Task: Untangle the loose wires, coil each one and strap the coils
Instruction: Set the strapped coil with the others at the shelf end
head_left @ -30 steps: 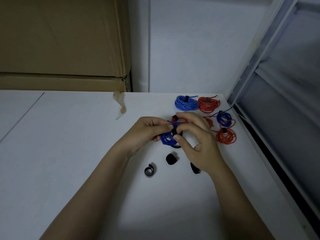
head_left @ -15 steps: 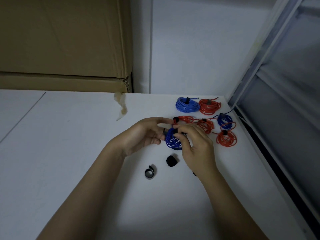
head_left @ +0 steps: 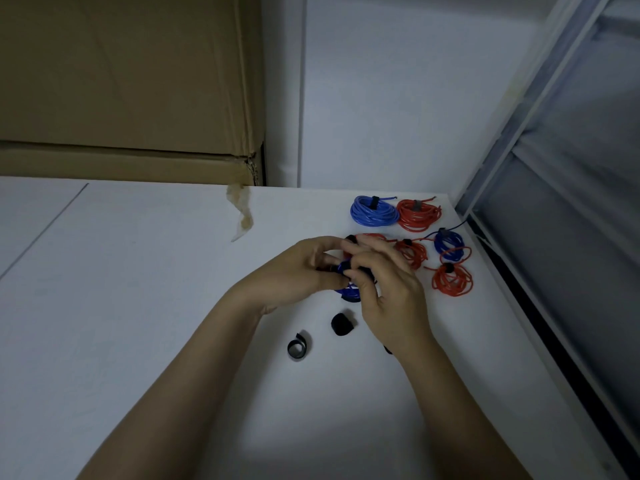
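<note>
Just left of the strapped coils (head_left: 412, 237), left hand (head_left: 304, 268) and right hand (head_left: 384, 289) pinch a blue coil (head_left: 348, 291) and its black strap (head_left: 365, 271); any slackening could spring the loops apart.

The blue coil (head_left: 349, 289) in my left grip (head_left: 304, 268) and right grip (head_left: 384, 289) is plastic-sheathed wire, smooth with a slight sheen. The strapped blue coil (head_left: 374, 211) and red coil (head_left: 419, 214) at the back show the same glossy plastic jacket. The loose black straps (head_left: 298, 348) (head_left: 342, 324) look like matt fabric, soft and dull. The surface (head_left: 138, 289) under my arms is smooth, matt white laminate. The box (head_left: 121, 91) behind is plain brown corrugated cardboard, creased and rough at its torn corner.
</note>
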`<action>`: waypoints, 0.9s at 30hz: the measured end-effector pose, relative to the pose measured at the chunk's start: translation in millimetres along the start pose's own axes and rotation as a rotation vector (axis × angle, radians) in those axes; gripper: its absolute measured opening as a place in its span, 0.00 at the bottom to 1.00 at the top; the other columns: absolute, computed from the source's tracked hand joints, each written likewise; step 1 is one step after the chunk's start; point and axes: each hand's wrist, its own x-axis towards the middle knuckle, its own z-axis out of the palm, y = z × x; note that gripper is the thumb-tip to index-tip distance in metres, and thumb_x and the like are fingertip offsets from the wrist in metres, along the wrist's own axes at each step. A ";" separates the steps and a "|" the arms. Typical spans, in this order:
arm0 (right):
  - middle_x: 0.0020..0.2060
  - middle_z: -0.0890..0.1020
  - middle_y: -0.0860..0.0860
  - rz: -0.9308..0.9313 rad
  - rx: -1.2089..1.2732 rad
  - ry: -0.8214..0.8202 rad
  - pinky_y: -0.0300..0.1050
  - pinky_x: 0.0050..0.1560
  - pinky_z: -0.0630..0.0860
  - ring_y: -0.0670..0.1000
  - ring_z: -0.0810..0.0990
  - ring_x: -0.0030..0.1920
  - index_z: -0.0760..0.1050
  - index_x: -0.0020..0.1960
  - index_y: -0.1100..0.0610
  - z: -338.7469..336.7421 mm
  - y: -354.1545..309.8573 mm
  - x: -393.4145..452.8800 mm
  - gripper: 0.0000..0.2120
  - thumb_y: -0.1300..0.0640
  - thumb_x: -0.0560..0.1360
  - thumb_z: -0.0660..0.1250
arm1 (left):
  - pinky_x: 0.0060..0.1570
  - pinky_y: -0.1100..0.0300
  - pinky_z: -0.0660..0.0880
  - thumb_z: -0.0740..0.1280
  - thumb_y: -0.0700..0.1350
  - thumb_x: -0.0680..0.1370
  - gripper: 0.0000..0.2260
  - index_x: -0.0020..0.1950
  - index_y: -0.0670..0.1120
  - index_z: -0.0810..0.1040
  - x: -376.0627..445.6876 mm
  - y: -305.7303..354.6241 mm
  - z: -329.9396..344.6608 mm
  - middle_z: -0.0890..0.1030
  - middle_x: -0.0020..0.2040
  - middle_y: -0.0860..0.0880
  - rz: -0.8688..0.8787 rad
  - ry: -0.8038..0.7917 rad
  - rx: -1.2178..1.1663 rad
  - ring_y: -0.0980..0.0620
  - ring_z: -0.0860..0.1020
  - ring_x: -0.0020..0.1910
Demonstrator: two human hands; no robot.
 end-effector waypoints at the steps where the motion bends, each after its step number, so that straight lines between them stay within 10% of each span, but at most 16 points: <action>1: 0.53 0.82 0.53 0.023 0.006 -0.048 0.41 0.56 0.76 0.51 0.79 0.56 0.79 0.51 0.63 -0.2 -0.4 -0.6 0.09 0.62 0.77 0.61 | 0.56 0.59 0.76 0.66 0.31 0.76 0.21 0.67 0.43 0.72 0.1 0.2 0.3 0.83 0.51 0.39 -0.009 0.009 0.021 0.48 0.82 0.51; 12: 0.42 0.83 0.57 0.006 -0.078 0.094 0.35 0.51 0.72 0.49 0.76 0.48 0.80 0.45 0.67 2.0 -1.8 2.4 0.09 0.65 0.76 0.62 | 0.58 0.71 0.70 0.69 0.41 0.77 0.32 0.76 0.57 0.58 4.2 -2.7 2.9 0.83 0.49 0.56 -0.007 0.117 0.165 0.63 0.79 0.53; 20: 0.43 0.81 0.44 0.475 0.312 0.262 0.38 0.47 0.77 0.47 0.81 0.45 0.77 0.46 0.44 -4.8 -6.9 5.7 0.14 0.64 0.75 0.68 | 0.39 0.76 0.72 0.75 0.43 0.71 0.24 0.64 0.50 0.72 8.7 1.6 19.9 0.83 0.40 0.53 0.120 0.346 -0.105 0.63 0.81 0.41; 27: 0.43 0.81 0.44 0.544 0.352 0.324 0.34 0.47 0.76 0.42 0.81 0.45 0.76 0.46 0.41 -5.1 -10.2 7.7 0.16 0.64 0.74 0.69 | 0.51 0.66 0.77 0.75 0.40 0.72 0.16 0.57 0.48 0.76 9.7 -3.6 41.1 0.83 0.44 0.51 0.282 0.449 0.016 0.56 0.81 0.47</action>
